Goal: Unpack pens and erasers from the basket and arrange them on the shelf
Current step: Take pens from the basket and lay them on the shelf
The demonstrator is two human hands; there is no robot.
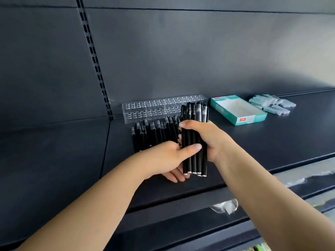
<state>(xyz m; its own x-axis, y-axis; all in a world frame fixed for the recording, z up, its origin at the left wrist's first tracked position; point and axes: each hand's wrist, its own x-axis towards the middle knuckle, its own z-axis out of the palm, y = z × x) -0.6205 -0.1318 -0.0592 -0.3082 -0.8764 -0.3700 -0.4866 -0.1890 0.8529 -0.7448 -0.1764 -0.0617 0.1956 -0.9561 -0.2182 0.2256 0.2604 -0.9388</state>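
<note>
1. The dark shelf (54,142) runs across the view, with a slotted upright in the back wall on the left.
2. A clear plastic pen holder (159,108) with rows of holes sits at the back of the shelf, against the wall.
3. A row of black pens (154,133) lies flat on the shelf just in front of the holder, side by side, caps toward the wall.
4. The left hand (168,160) reaches in from the lower left. Its thumb presses across the front of a bundle of pens (194,142), while its fingers reach under the bundle's lower end.
5. The bundle stands nearly upright above the shelf, caps up, just right of the lying row. The right hand (208,140) grips it around the middle, fingers wrapped round.
6. Further right, an open teal-and-white box (253,117) rests on the shelf, well apart from the pens.
7. Beyond it, near the wall, lies a small heap of pale wrapped erasers (272,105).
</note>
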